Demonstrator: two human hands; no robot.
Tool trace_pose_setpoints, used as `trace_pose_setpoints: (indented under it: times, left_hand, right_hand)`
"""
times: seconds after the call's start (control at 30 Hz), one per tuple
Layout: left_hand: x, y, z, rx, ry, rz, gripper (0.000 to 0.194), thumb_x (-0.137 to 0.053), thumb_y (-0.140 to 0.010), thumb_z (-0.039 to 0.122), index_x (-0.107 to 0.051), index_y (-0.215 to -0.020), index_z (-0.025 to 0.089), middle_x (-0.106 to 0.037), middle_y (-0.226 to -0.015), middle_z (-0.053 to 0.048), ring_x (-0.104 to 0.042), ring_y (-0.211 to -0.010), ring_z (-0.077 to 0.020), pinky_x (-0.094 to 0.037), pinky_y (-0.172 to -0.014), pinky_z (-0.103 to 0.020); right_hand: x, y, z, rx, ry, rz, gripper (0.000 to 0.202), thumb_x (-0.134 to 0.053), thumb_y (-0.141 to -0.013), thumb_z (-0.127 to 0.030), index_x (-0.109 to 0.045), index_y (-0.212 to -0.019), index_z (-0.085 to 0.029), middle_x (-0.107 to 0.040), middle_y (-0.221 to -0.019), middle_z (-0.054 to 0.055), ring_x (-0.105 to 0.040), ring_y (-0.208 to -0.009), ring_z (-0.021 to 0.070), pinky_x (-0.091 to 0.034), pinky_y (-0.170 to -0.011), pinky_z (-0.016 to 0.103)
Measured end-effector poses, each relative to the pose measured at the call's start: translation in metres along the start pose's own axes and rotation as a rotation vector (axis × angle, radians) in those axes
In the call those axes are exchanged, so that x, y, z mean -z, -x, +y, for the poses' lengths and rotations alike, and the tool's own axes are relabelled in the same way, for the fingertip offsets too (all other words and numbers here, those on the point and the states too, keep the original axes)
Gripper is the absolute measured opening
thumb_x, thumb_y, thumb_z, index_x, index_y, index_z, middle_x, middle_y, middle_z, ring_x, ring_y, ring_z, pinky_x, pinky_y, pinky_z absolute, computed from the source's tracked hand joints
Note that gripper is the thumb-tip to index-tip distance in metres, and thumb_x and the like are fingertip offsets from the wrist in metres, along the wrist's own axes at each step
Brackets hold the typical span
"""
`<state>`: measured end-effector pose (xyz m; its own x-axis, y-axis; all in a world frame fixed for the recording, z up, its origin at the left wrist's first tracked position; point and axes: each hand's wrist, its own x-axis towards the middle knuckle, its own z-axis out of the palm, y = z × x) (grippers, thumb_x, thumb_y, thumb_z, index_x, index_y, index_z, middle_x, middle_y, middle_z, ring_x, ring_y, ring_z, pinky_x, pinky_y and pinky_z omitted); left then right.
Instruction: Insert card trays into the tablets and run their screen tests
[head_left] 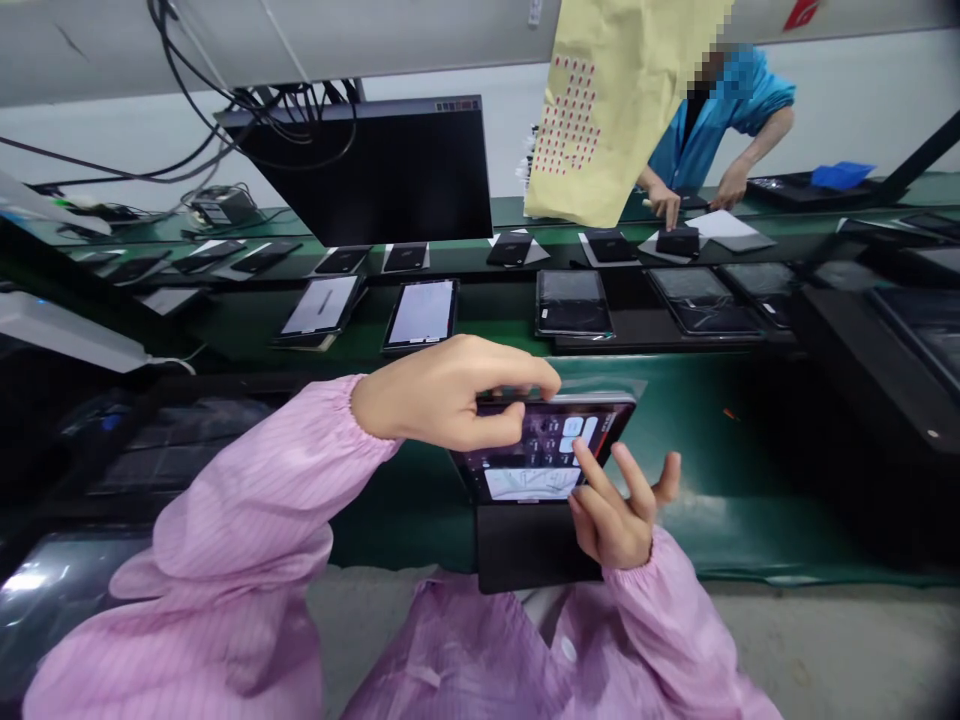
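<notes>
A tablet (536,455) with a lit screen is tilted up toward me at the middle of the bench. My left hand (457,395) grips its top edge, thumb over the front of the screen and index finger along the edge. Several tiles and a pale picture panel show on the display. My right hand (619,510) has its fingers spread, and one fingertip touches the screen's right part. Below the tablet's lower edge lies a flat black panel (525,545), reaching past the bench's front edge; whether it is joined to the tablet I cannot tell.
Behind stand two lit tablets (422,312) and several dark ones (574,302) on the green bench (720,470). A monitor (375,165) and a yellow sheet (600,110) hang above. Black trays flank me. Across the bench, a co-worker in blue (694,130) handles a dark device.
</notes>
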<state>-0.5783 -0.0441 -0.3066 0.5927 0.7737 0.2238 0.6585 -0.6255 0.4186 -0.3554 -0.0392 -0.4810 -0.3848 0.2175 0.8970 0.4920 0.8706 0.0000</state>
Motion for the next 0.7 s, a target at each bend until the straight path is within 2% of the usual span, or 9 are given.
trace_pose_setpoints:
  times: [0.2, 0.3, 0.4, 0.43, 0.5, 0.57, 0.63, 0.7]
  left_hand:
    - [-0.003, -0.014, 0.003, -0.059, 0.033, -0.088, 0.01, -0.053, -0.071, 0.014, -0.049, -0.078, 0.02, -0.049, -0.066, 0.004, -0.037, -0.055, -0.0087, -0.033, -0.053, -0.02]
    - [-0.004, -0.021, 0.003, -0.07, 0.092, -0.123, 0.018, -0.057, -0.07, 0.015, -0.04, -0.073, 0.021, -0.039, -0.063, 0.007, -0.029, -0.053, -0.0079, -0.029, -0.05, -0.021]
    - [-0.003, -0.021, 0.001, -0.066, 0.133, -0.101, 0.022, -0.056, -0.076, 0.015, -0.035, -0.068, 0.02, -0.035, -0.061, 0.007, -0.027, -0.053, -0.0077, -0.029, -0.051, -0.022]
    - [-0.002, -0.019, 0.001, -0.048, 0.156, -0.077, 0.021, -0.054, -0.079, 0.015, -0.037, -0.068, 0.02, -0.036, -0.061, 0.007, -0.029, -0.052, -0.0073, -0.029, -0.051, -0.022]
    - [0.0, -0.009, 0.001, 0.02, 0.238, -0.006, 0.018, -0.053, -0.086, 0.019, -0.044, -0.071, 0.019, -0.044, -0.063, 0.006, -0.037, -0.051, -0.0061, -0.033, -0.051, -0.02]
    - [0.0, 0.004, 0.001, 0.103, 0.359, 0.096, 0.016, -0.057, -0.088, 0.026, -0.051, -0.076, 0.018, -0.055, -0.07, 0.003, -0.049, -0.056, -0.0064, -0.039, -0.052, -0.018]
    - [-0.004, 0.018, 0.002, 0.165, 0.466, 0.229, 0.02, -0.064, -0.086, 0.031, -0.053, -0.077, 0.017, -0.06, -0.075, 0.001, -0.056, -0.061, -0.0082, -0.044, -0.052, -0.017]
    - [-0.012, 0.031, 0.001, 0.191, 0.538, 0.367, 0.023, -0.069, -0.082, 0.032, -0.054, -0.076, 0.017, -0.061, -0.075, 0.0, -0.059, -0.063, -0.0093, -0.046, -0.051, -0.018]
  right_hand:
    - [-0.002, -0.009, 0.002, 0.011, 0.056, 0.017, 0.015, -0.052, -0.088, -0.022, -0.049, -0.075, -0.029, -0.071, -0.111, -0.007, -0.057, -0.122, 0.017, -0.002, -0.123, 0.045]
    - [-0.001, -0.005, 0.002, 0.026, 0.048, 0.01, 0.015, -0.051, -0.088, -0.022, -0.049, -0.075, -0.028, -0.072, -0.11, -0.005, -0.057, -0.122, 0.0171, -0.002, -0.123, 0.045]
    - [0.01, -0.01, 0.004, -0.01, 0.01, -0.012, 0.014, -0.051, -0.088, -0.02, -0.05, -0.076, -0.027, -0.074, -0.107, -0.003, -0.059, -0.116, 0.0182, -0.005, -0.123, 0.046]
    - [0.016, -0.017, 0.006, -0.026, -0.026, -0.019, 0.013, -0.052, -0.088, -0.02, -0.051, -0.078, -0.027, -0.074, -0.105, -0.002, -0.06, -0.113, 0.0187, -0.01, -0.122, 0.046]
    - [0.033, -0.04, 0.011, -0.03, -0.154, -0.039, 0.009, -0.054, -0.088, -0.017, -0.055, -0.085, -0.026, -0.075, -0.102, 0.001, -0.063, -0.106, 0.0192, -0.032, -0.114, 0.044]
    - [0.048, -0.073, 0.015, -0.012, -0.295, -0.073, 0.016, -0.056, -0.087, -0.012, -0.058, -0.096, -0.025, -0.075, -0.097, 0.004, -0.066, -0.097, 0.0184, -0.051, -0.092, 0.035]
    - [0.055, -0.109, 0.017, 0.025, -0.371, -0.154, 0.022, -0.059, -0.086, -0.008, -0.059, -0.103, -0.023, -0.073, -0.089, 0.003, -0.067, -0.083, 0.0156, -0.055, -0.073, 0.027]
    - [0.053, -0.139, 0.016, 0.109, -0.367, -0.253, 0.015, -0.059, -0.089, -0.01, -0.059, -0.099, -0.021, -0.07, -0.078, 0.001, -0.064, -0.068, 0.0118, -0.051, -0.062, 0.022]
